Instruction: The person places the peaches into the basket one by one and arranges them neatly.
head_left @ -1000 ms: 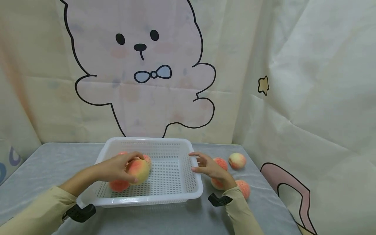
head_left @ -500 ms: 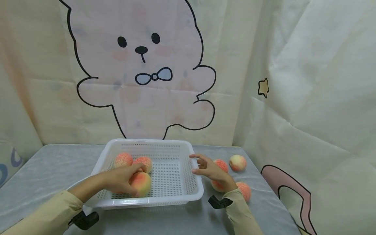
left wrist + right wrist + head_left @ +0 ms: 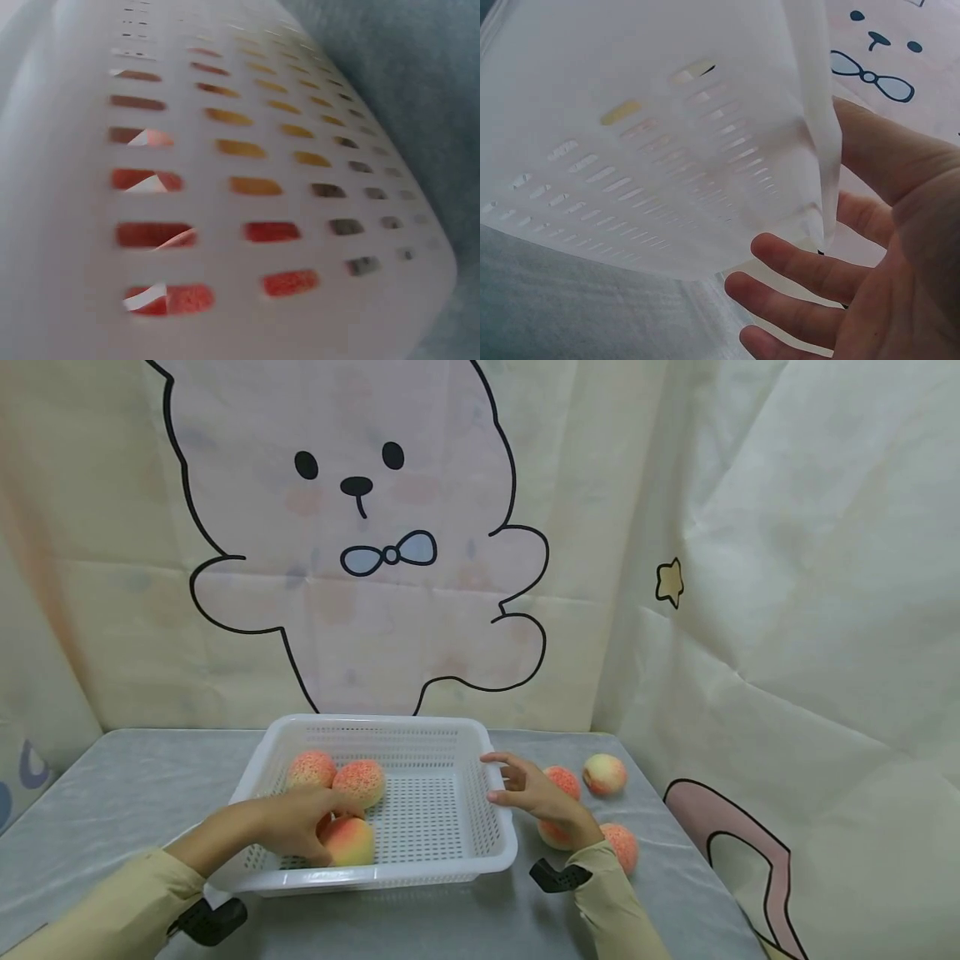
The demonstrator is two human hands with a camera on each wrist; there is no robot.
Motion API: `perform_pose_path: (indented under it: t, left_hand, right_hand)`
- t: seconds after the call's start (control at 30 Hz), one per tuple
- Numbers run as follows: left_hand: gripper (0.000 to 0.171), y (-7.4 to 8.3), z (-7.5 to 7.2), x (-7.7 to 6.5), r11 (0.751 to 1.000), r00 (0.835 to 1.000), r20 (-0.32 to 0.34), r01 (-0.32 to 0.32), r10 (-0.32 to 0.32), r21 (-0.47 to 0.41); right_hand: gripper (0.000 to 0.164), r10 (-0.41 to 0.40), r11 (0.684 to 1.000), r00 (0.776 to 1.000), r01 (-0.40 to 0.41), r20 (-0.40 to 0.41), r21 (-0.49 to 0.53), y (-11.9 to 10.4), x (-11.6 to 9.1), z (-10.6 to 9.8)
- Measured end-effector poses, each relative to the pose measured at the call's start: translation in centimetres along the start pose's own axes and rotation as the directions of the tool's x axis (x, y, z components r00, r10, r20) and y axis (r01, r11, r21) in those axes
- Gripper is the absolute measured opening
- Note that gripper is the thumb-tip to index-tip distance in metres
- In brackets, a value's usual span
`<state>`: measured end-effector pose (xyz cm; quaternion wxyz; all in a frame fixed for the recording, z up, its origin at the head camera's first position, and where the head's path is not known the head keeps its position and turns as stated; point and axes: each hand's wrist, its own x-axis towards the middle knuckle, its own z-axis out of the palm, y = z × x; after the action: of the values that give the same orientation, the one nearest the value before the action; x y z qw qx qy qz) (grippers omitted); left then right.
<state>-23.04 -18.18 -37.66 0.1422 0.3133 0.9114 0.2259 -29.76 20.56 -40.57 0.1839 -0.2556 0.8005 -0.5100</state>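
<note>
Right, here's the left hand (image 3: 296,822) down in the white basket (image 3: 450,867), fingers and thumb curled round the left side of a smooth yellow-and-red peach (image 3: 354,845), close to the near wall! Is it touching the basket floor? I can't tell from where I stand. Just behind that hand, two speckled peaches sit side by side, one to the left (image 3: 311,768), one to the right (image 3: 362,782). Low at the left wrist, red and yellow glow through the slots (image 3: 247,148), slightly blurred.

Over to the right hand (image 3: 536,789), and it's at the basket's right end, thumb and a finger hooked over the rim, the other fingers loosely spread outside the wall. A light hold, set fairly wide!

Beyond it on the grey cloth (image 3: 420,927), four more: a red peach (image 3: 562,782) just behind the wrist, a pale one (image 3: 604,774) further right, a third peach (image 3: 553,836) partly hidden by the right arm, and a fourth peach (image 3: 621,847) beside the sleeve (image 3: 618,902). Behind everything, a big cartoon bear (image 3: 360,643) in a blue bow tie (image 3: 390,554) looks on!
</note>
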Motion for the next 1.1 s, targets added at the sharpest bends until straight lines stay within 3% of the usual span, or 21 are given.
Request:
perform_pose_path:
  t: [0.37, 0.67, 0.87, 1.1]
  left_hand:
    - [0.061, 0.8, -0.3, 0.2, 0.99, 0.991, 0.036, 0.124, -0.127, 0.073]
    - [0.067, 0.4, -1.2, -0.5, 0.996, 0.996, 0.038, 0.081, -0.08, -0.021]
    - [0.062, -0.2, -2.9, -1.7, 0.99, 0.997, -0.019, 0.073, -0.076, -0.119]
    - [0.057, -1.1, -4.5, -3.7, 0.988, 0.986, -0.161, 0.01, -0.035, -0.153]
  right_hand:
    - [0.068, 0.004, 1.0, 1.0, -0.004, 0.004, 0.0, -0.1, 0.0, 0.1]
    - [0.068, 0.006, 1.0, 1.0, -0.006, 0.001, 0.0, 0.0, 0.1, 0.2]
    - [0.068, -0.021, 1.0, 1.0, 0.02, 0.017, 0.002, 0.1, 0.0, -0.1]
    - [0.067, -0.02, 1.0, 1.0, 0.02, 0.024, -0.004, -0.1, -0.1, -0.3]
